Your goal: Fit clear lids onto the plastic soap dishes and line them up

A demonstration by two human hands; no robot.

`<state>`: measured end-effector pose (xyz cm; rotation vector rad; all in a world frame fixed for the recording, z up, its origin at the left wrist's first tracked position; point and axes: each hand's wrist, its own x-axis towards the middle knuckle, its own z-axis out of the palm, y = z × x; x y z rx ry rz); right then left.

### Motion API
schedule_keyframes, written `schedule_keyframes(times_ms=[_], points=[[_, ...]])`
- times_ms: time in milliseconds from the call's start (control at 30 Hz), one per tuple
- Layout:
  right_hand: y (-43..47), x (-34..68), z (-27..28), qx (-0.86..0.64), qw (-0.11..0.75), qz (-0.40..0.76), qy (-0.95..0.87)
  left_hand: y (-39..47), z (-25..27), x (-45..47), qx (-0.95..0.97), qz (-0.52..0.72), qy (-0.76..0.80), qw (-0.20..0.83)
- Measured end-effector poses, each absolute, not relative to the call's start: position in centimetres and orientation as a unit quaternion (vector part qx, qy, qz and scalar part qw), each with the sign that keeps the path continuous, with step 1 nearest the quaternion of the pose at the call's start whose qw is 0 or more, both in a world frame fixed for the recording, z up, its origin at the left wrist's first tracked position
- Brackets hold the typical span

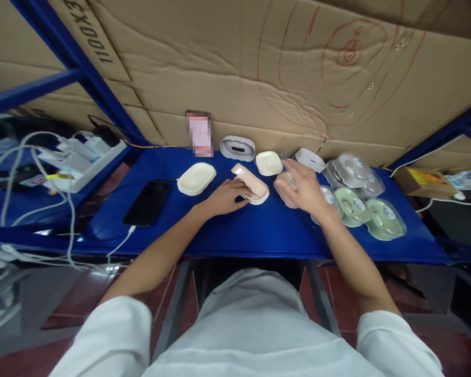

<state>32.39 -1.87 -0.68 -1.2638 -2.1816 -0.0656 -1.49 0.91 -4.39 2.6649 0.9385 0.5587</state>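
Observation:
My left hand (231, 197) is closed on a pale pink plastic piece (255, 183), a long curved part tilted over a cream dish (262, 199) on the blue table. My right hand (304, 187), slightly blurred, is over a pinkish case (281, 189) with a round label. Its fingers are apart, and whether they touch the case is unclear. Behind the hands lie a small cream dish (269, 163), a grey oval holder (231, 149) with a dark slot, and a light grey part (311, 159). Left of my left hand rests a cream oval dish (197, 179).
Green cases (384, 219) and stacked grey cases (351, 170) in clear packaging sit at the right. A black phone (146, 203) with a white cable lies left. A pixelated screen (200, 133) leans on the cardboard wall (204, 68). Blue metal posts (105, 104) border the table.

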Motion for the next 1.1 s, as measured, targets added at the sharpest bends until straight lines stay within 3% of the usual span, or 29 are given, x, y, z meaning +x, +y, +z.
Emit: schedule_keyframes(times_ms=[200, 600, 833, 1100], points=[[-3.1, 22.3, -2.9, -0.423, 0.283, 0.065, -0.858, 1.5, -5.1, -2.8, 0.914, 0.179, 0.349, 0.104], [-4.5, 23.5, -2.2, -0.448, 0.391, 0.024, -0.804, 3.2, -4.0, -5.9, 0.876, 0.176, 0.416, 0.169], [-4.7, 23.0, -3.1, -0.407, 0.349, 0.039, -0.843, 3.3, -3.4, -6.4, 0.880, 0.181, 0.436, 0.061], [-4.9, 22.3, -3.6, -0.373, 0.270, 0.038, -0.887, 2.4, -2.9, -5.5, 0.884, 0.136, 0.441, 0.079]])
